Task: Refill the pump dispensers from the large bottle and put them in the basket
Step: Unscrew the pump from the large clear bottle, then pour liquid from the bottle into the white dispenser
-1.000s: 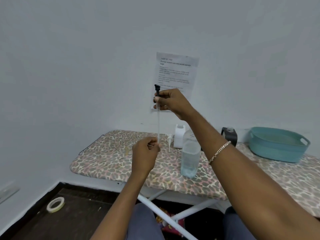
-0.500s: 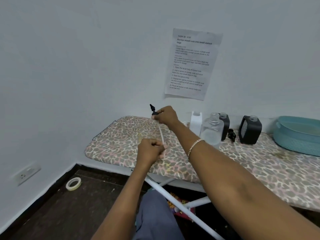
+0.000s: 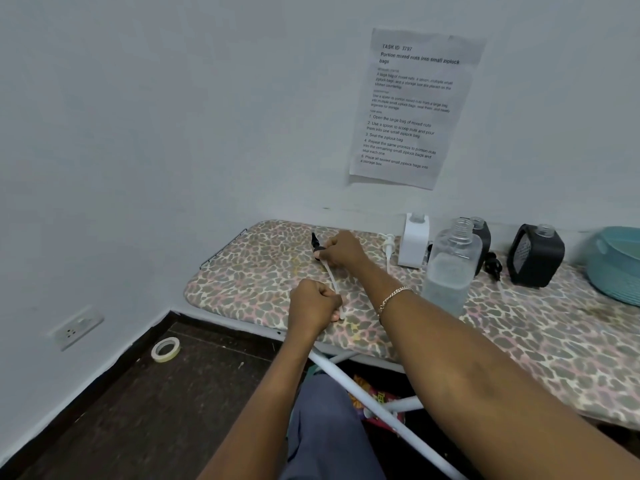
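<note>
My right hand [image 3: 341, 250] grips a black pump head [image 3: 316, 243] low over the leopard-print board [image 3: 249, 275]. Its long clear dip tube [image 3: 331, 278] runs down to my left hand [image 3: 313, 304], whose curled fingers hold the tube's lower end. The large clear bottle [image 3: 452, 268], uncapped and partly filled, stands just right of my right forearm. Behind it are a white dispenser [image 3: 412, 242] and two black dispensers [image 3: 535, 256] [image 3: 483, 237], all without pumps. A white pump [image 3: 388, 247] lies beside the white dispenser. The teal basket [image 3: 614, 265] sits at the far right.
Another black pump [image 3: 493, 266] lies between the black dispensers. A printed sheet [image 3: 414, 105] is taped to the wall above. On the dark floor lie a tape roll [image 3: 165, 348] and the board's white legs [image 3: 374, 393]. A wall socket [image 3: 74, 327] is at the left.
My right hand has lowered the pump head from chest height down to just above the board, and the tube now lies slanted between both hands. The view has tilted down and left.
</note>
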